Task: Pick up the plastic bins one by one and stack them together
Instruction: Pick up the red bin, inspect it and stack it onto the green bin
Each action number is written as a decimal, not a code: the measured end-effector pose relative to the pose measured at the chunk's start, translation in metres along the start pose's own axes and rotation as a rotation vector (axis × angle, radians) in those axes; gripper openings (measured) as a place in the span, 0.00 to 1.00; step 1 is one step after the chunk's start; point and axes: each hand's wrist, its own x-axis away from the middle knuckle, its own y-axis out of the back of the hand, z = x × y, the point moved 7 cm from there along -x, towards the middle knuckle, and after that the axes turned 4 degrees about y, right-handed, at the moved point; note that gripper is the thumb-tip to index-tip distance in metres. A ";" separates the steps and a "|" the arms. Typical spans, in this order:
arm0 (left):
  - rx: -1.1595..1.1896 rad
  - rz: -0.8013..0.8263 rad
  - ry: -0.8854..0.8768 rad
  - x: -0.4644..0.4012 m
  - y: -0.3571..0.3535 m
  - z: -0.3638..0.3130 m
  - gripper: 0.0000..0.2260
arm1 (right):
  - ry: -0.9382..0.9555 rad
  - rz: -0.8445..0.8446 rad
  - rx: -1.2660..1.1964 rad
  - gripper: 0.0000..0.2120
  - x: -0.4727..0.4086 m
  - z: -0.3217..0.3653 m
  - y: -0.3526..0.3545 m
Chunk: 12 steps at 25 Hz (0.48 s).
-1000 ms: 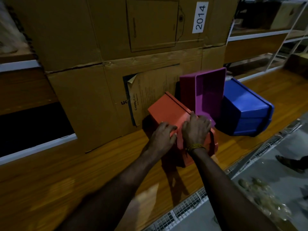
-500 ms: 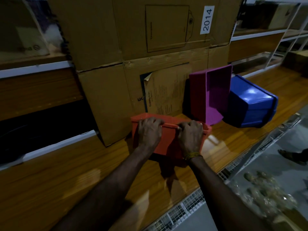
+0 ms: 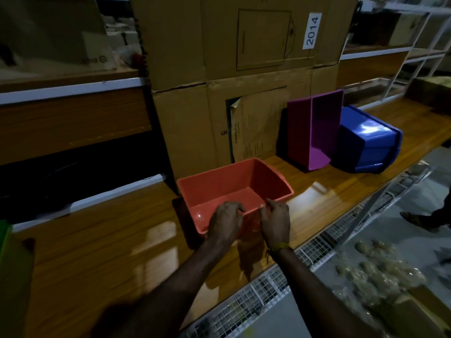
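Observation:
A red plastic bin (image 3: 227,189) stands upright on the wooden shelf (image 3: 117,252), its opening facing up. My left hand (image 3: 225,222) and my right hand (image 3: 275,222) both grip its near rim, fingers curled over the edge. A purple bin (image 3: 314,130) stands on its end against the cardboard box, opening to the right. A blue bin (image 3: 368,140) lies tipped over just to the right of the purple one, touching it.
Large cardboard boxes (image 3: 244,69) fill the back of the shelf behind the bins. A wire-mesh edge (image 3: 268,296) runs along the shelf front. A green object (image 3: 3,235) shows at the far left. A person's foot (image 3: 419,219) is on the floor at right.
The red bin was lying on its side by the purple bin; both hands have turned it upright and drawn it left and nearer. My view has shifted left.

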 end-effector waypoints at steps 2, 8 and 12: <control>0.059 -0.032 0.010 0.024 0.007 0.004 0.10 | -0.037 0.037 -0.040 0.28 0.024 0.008 -0.011; 0.019 -0.131 0.049 0.075 0.057 0.027 0.10 | -0.015 0.150 -0.089 0.33 0.058 0.025 -0.051; -0.358 -0.219 0.328 0.093 0.101 0.084 0.18 | 0.075 0.166 -0.132 0.15 0.069 0.060 -0.040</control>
